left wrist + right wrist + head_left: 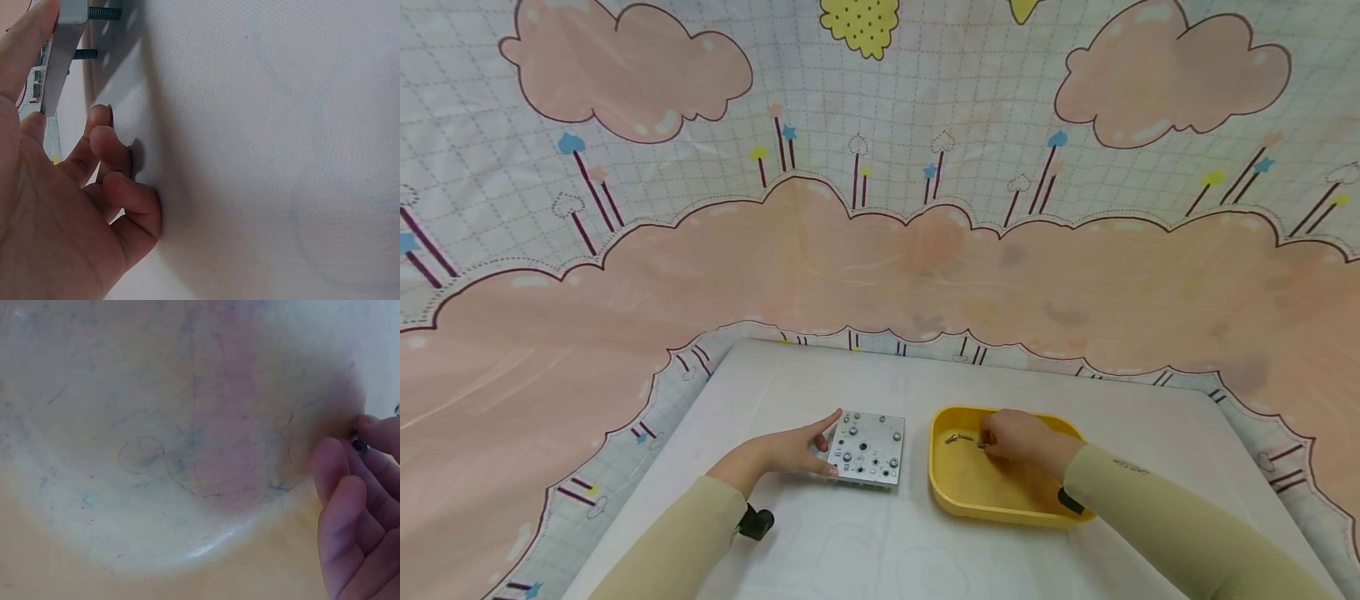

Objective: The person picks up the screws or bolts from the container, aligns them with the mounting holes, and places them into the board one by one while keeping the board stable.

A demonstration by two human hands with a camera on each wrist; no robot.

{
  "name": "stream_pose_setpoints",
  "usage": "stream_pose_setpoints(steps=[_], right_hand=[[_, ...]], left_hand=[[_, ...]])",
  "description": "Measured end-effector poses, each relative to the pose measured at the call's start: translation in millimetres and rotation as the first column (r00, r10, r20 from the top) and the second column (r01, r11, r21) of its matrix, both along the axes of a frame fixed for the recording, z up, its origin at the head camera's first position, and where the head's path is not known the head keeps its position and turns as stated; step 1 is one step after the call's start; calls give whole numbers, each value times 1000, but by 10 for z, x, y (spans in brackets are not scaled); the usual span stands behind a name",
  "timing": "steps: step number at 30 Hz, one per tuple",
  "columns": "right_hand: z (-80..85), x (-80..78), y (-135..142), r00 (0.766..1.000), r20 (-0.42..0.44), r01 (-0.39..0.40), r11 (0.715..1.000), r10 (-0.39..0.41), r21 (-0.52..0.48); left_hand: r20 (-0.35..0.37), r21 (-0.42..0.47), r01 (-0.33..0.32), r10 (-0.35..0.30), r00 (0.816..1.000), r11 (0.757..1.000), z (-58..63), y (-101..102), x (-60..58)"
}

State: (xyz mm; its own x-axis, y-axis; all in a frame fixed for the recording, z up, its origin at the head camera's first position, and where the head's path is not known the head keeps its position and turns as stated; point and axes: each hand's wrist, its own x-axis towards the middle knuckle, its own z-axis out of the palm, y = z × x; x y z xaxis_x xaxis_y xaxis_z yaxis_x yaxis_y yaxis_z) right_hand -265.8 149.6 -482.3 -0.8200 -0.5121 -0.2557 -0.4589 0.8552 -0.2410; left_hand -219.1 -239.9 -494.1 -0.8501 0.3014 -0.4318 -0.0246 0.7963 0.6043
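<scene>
A square metal plate (871, 432) with several bolts set in its top lies left of the tray. My left hand (786, 450) grips its left side, thumb and index finger spread to two corners. Threaded bolt ends (103, 14) stick out from the plate's underside in the left wrist view, where the other fingers curl near the table. My right hand (1018, 435) reaches into the yellow tray (958, 500) and pinches a small dark metal screw (359, 444) between thumb and fingertips. Other small screws (957, 437) lie on the tray floor, left of those fingers.
Both things stand on a white-covered table (820, 375). The tray's raised rim (933, 450) surrounds the right hand. Behind the table hangs a printed cloth (880, 267) with clouds. A black wrist camera (756, 522) sits at the left sleeve.
</scene>
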Motion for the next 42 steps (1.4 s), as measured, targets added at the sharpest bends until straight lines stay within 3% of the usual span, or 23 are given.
stream_pose_setpoints(steps=[10,23,32,42], right_hand=[[5,-5,51,999,40,-2,998,4,-60],[185,-29,52,991,49,-109,967,123,-231],[354,-68,-80,993,100,-30,949,64,-313],[493,-76,-306,995,45,-74,942,94,-329]], left_hand=[[-1,6,1,-1,1000,1000,-1,3,-2],[-7,-9,4,-4,1000,1000,15,1,6],[-4,-12,3,-3,1000,1000,8,-5,11],[-9,-28,3,-3,1000,1000,3,-9,5]])
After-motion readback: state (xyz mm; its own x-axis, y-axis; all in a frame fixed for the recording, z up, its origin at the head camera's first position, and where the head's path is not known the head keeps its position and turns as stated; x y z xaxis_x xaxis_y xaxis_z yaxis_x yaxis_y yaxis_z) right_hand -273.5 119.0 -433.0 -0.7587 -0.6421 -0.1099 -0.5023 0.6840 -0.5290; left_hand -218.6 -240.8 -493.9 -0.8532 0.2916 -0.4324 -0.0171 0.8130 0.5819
